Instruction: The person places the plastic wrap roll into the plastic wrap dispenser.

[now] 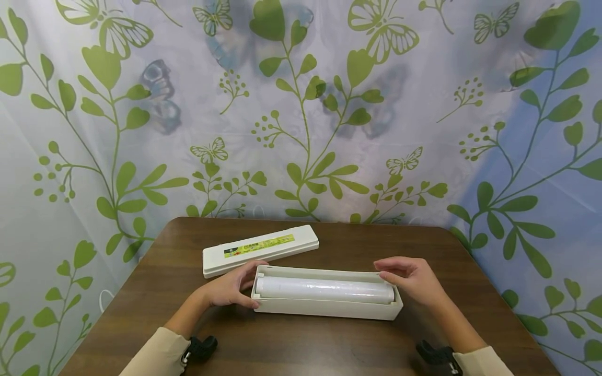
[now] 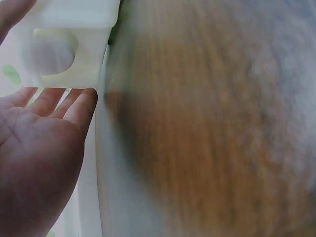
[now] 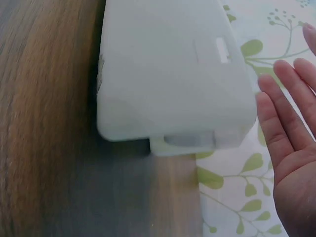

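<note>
A long white box (image 1: 329, 308) lies on the table with its top off, and a roll of clear plastic wrap (image 1: 324, 289) fills its length. My left hand (image 1: 232, 287) grips the left end, thumb at the front corner and fingers at the back one. In the left wrist view, the left hand's fingertips (image 2: 89, 96) meet the edge of the box (image 2: 74, 15). By the right end is my right hand (image 1: 411, 279), thumb and forefinger close to the back corner. Seen from the right wrist, its fingers (image 3: 276, 123) are extended beside the box (image 3: 168, 74).
Behind the box, a white lid (image 1: 301, 237) with a green and yellow label lies slantwise at the back left of the brown wooden table (image 1: 376, 240). A white curtain (image 1: 310, 104) with green leaves and butterflies hangs behind the table. Each wrist wears a black strap (image 1: 202, 347).
</note>
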The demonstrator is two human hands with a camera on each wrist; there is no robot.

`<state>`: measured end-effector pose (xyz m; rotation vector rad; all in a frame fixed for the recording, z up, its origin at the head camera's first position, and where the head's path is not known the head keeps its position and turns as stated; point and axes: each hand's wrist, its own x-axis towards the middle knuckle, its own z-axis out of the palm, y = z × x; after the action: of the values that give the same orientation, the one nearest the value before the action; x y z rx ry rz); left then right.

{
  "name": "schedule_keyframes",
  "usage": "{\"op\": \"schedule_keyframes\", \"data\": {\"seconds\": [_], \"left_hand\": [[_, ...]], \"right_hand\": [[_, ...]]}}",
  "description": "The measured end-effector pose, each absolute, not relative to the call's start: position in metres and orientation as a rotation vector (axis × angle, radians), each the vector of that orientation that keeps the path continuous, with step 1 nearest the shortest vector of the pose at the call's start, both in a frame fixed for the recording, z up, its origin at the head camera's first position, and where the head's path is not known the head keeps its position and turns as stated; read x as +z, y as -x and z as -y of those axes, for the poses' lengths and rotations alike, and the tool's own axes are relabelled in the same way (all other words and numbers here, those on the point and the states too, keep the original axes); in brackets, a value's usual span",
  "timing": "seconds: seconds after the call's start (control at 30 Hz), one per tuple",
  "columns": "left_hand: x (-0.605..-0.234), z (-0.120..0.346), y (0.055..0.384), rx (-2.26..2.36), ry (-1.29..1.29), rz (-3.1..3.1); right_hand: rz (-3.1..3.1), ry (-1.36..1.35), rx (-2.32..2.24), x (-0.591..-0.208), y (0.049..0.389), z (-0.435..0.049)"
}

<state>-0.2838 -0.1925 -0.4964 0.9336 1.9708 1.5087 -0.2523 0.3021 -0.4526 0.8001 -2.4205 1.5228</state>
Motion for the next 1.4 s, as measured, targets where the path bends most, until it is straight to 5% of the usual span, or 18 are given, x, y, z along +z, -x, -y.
{"op": "schedule_keyframes", "data": {"seconds": [0.97, 1.4], "left_hand": [[-0.495, 0.193, 0.28, 1.552, -0.894, -1.95], [-0.494, 0.192, 0.278, 1.569, -0.89, -1.957]], "right_hand": [[2.358, -0.464, 1.626, -0.481, 0.249, -0.334], [2.327, -0.696, 1.826, -0.501, 0.252, -0.349]]}}
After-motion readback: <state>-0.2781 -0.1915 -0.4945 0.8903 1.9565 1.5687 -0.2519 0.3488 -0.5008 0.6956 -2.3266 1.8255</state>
